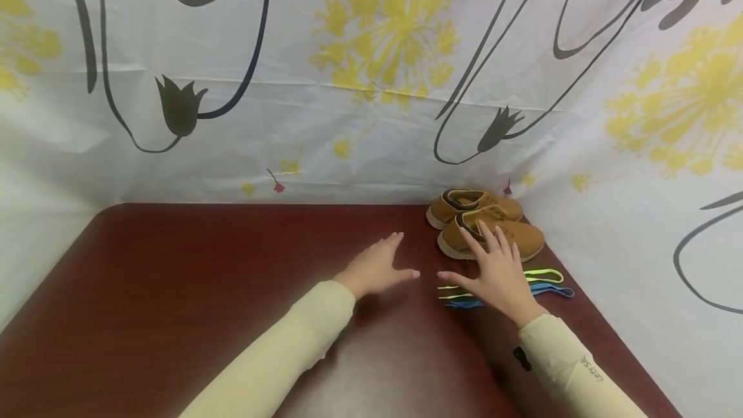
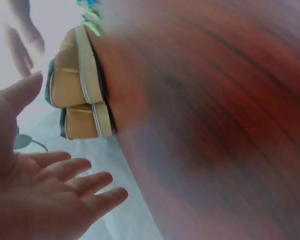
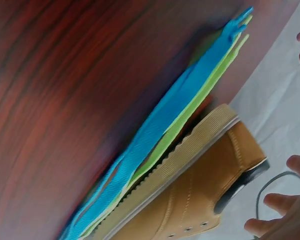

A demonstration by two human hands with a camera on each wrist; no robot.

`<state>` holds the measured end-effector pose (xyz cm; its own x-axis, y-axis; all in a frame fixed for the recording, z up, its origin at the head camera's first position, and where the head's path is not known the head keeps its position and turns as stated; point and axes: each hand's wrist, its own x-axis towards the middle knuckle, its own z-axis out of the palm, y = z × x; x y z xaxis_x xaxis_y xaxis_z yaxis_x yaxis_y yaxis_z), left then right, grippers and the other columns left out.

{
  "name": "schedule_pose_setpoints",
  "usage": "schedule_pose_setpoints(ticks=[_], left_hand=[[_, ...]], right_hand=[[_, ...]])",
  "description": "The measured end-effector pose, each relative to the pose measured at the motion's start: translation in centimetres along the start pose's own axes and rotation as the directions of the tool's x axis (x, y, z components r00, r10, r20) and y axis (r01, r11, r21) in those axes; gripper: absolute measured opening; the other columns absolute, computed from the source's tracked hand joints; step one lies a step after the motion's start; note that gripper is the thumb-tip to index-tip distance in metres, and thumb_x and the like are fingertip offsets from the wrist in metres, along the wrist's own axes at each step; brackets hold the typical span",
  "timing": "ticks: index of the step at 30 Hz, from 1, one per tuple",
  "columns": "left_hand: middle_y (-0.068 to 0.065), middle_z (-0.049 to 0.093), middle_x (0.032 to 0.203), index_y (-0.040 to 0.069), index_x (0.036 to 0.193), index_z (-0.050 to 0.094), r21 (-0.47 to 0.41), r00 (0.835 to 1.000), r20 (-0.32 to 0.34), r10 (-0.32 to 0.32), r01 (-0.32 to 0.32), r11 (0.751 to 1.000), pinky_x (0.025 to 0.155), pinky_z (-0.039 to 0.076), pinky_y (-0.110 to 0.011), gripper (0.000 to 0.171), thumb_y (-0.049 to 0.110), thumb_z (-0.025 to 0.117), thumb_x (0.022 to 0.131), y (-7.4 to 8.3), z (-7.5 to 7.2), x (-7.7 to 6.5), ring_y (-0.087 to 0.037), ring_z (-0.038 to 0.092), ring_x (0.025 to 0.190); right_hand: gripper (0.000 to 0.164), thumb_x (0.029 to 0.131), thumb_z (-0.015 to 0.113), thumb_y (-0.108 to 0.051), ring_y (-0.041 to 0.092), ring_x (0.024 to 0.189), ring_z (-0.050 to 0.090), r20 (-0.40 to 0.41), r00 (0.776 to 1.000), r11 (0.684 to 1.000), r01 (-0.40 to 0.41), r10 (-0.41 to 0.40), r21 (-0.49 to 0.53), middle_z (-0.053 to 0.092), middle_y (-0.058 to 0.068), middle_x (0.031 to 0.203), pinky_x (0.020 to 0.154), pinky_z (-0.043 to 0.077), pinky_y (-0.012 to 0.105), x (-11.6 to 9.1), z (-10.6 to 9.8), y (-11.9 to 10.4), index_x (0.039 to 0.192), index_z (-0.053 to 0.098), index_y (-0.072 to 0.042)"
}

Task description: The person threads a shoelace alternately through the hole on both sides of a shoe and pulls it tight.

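Observation:
Two tan shoes (image 1: 525, 240) without laces stand side by side at the table's back right corner, toes pointing right. In front of them lie a yellow-green shoelace (image 1: 544, 274) and a blue shoelace (image 1: 545, 288), each folded lengthwise. My right hand (image 1: 499, 279), fingers spread and holding nothing, hovers over the laces and overlaps the nearer shoe in the head view. Left of the shoes, my left hand (image 1: 376, 268) is held above the table with its fingers extended and thumb apart, also holding nothing. The right wrist view shows the blue lace (image 3: 175, 100) alongside the shoe's sole (image 3: 175, 170).
The dark red wooden table (image 1: 203, 289) has a rounded back left corner. A white sheet (image 1: 302, 128) with yellow and grey flower prints hangs behind it and along both sides. A small black object (image 1: 522, 358) shows beside the right sleeve.

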<state>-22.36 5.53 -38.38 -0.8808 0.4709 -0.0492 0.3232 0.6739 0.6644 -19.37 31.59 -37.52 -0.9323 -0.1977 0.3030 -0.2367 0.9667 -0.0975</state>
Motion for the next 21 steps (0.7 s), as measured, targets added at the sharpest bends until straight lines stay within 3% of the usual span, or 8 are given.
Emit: schedule_pose_setpoints(ticks=[4, 10, 15, 21], left_hand=[[-0.009, 0.041, 0.161, 0.009, 0.158, 0.033, -0.083, 0.998, -0.041, -0.037, 0.034, 0.996, 0.119, 0.037, -0.046, 0.087, 0.050, 0.070, 0.091, 0.5, 0.5, 0.7, -0.028, 0.043, 0.147], [-0.011, 0.047, 0.156, 0.006, 0.155, 0.038, -0.148, 0.996, -0.060, -0.065, 0.056, 0.987, 0.116, 0.042, -0.047, 0.081, 0.044, 0.072, 0.092, 1.1, 1.7, 1.6, -0.029, 0.047, 0.144], [-0.009, 0.047, 0.157, 0.008, 0.156, 0.037, -0.151, 0.998, -0.038, -0.058, 0.052, 0.987, 0.116, 0.042, -0.045, 0.081, 0.043, 0.073, 0.091, 2.2, 2.6, 2.3, -0.027, 0.047, 0.144], [-0.006, 0.043, 0.160, 0.010, 0.157, 0.034, -0.087, 0.999, -0.012, -0.033, 0.032, 0.996, 0.117, 0.042, -0.043, 0.084, 0.044, 0.073, 0.091, 4.1, 3.1, 3.5, -0.024, 0.044, 0.146]], right_hand=[[0.100, 0.077, 0.075, -0.069, 0.056, 0.146, 0.026, -0.015, 1.000, 1.000, -0.007, 0.007, 0.010, 0.033, 0.027, 0.159, 0.112, 0.023, 0.077, 0.3, 0.2, 1.1, 0.155, 0.040, -0.016], [0.101, 0.080, 0.077, -0.062, 0.054, 0.144, 0.031, -0.047, 0.998, 0.997, -0.039, 0.042, 0.064, 0.033, 0.032, 0.158, 0.112, 0.028, 0.072, 0.9, 0.7, 2.8, 0.155, 0.037, -0.006], [0.102, 0.081, 0.077, -0.060, 0.054, 0.144, 0.032, -0.040, 0.995, 0.991, -0.085, 0.090, 0.107, 0.031, 0.033, 0.158, 0.111, 0.031, 0.072, 1.1, 0.7, 3.8, 0.155, 0.034, -0.004], [0.104, 0.084, 0.075, -0.060, 0.056, 0.144, 0.029, 0.000, 0.988, 0.978, -0.152, 0.153, 0.143, 0.027, 0.034, 0.159, 0.111, 0.030, 0.073, 1.6, 0.5, 5.0, 0.157, 0.029, -0.002]])
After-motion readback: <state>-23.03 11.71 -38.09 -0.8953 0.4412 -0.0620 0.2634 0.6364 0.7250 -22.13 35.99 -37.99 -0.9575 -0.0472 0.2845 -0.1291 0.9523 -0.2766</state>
